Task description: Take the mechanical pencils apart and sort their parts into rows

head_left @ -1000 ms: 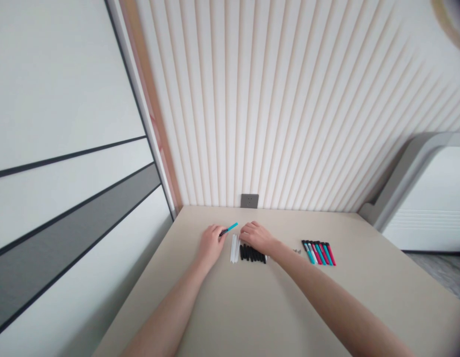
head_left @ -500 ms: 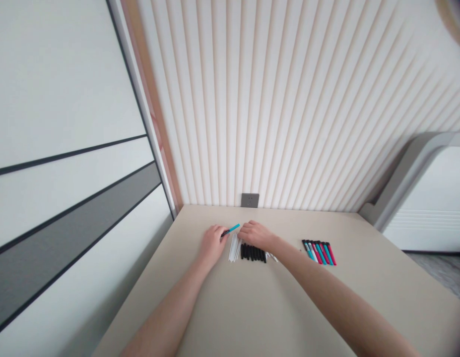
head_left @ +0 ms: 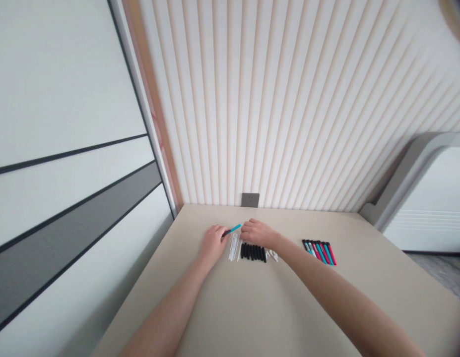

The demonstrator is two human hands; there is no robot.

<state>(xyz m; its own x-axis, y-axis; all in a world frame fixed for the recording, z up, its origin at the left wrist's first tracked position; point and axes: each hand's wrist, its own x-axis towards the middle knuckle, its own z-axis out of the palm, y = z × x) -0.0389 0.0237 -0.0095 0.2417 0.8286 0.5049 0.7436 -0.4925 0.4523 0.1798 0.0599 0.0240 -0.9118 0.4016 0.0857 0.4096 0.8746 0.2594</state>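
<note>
My left hand [head_left: 212, 243] is closed round a teal pen part with a black tip [head_left: 231, 230], holding it tilted just above the beige table [head_left: 252, 307]. Close to its right, my right hand [head_left: 257, 233] rests knuckles up with fingers curled over the far ends of a row of black pen pieces [head_left: 253, 252]; what it holds, if anything, is hidden. Several thin white tubes [head_left: 233, 247] lie between my two hands. A few small white bits [head_left: 272, 255] lie at the right end of the black row.
A row of several finished teal and red pens with black caps [head_left: 319, 252] lies to the right on the table. A grey wall socket [head_left: 249, 200] sits on the ribbed wall behind. The table meets a panelled wall on the left.
My right hand has drawn slightly back towards the wall and off the black pieces, uncovering the small white bits at the row's right end. My left hand has hardly moved.
</note>
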